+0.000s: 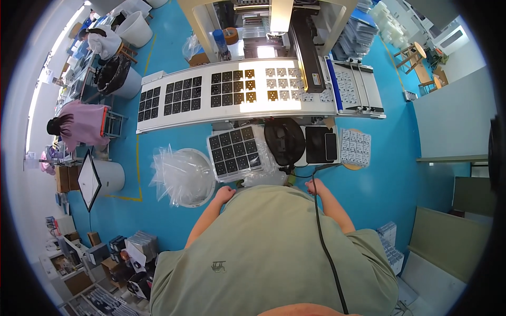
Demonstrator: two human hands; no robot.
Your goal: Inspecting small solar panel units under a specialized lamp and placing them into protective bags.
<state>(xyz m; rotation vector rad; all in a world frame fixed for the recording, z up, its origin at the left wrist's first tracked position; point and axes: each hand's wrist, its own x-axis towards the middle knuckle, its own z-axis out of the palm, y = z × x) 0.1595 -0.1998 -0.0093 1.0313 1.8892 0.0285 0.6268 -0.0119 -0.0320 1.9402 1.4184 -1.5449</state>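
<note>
My left hand (226, 194) is closed in a loose fist beside my left hip, near a tray of black square plates (235, 151) lying on clear plastic. On the other side, my right hand (315, 187) is curled closed, with a black cable (326, 245) running down past it. Nothing shows in either fist. Ahead, sets of black square plates (183, 96) lie in rows on a long white conveyor bed (211, 124), lit brightly toward the right. A black bag-like object (284, 141), a dark tablet-like panel with a phone (330, 146) and a patterned white tray (356, 146) stand before me.
A machine frame (337, 26) with a black crossbeam (311, 58) spans the conveyor. Left of me is a white bin (203, 179) with clear plastic bags. Stacked trays (356, 39) stand at the back right. Two people (81, 122) sit along the left-hand benches.
</note>
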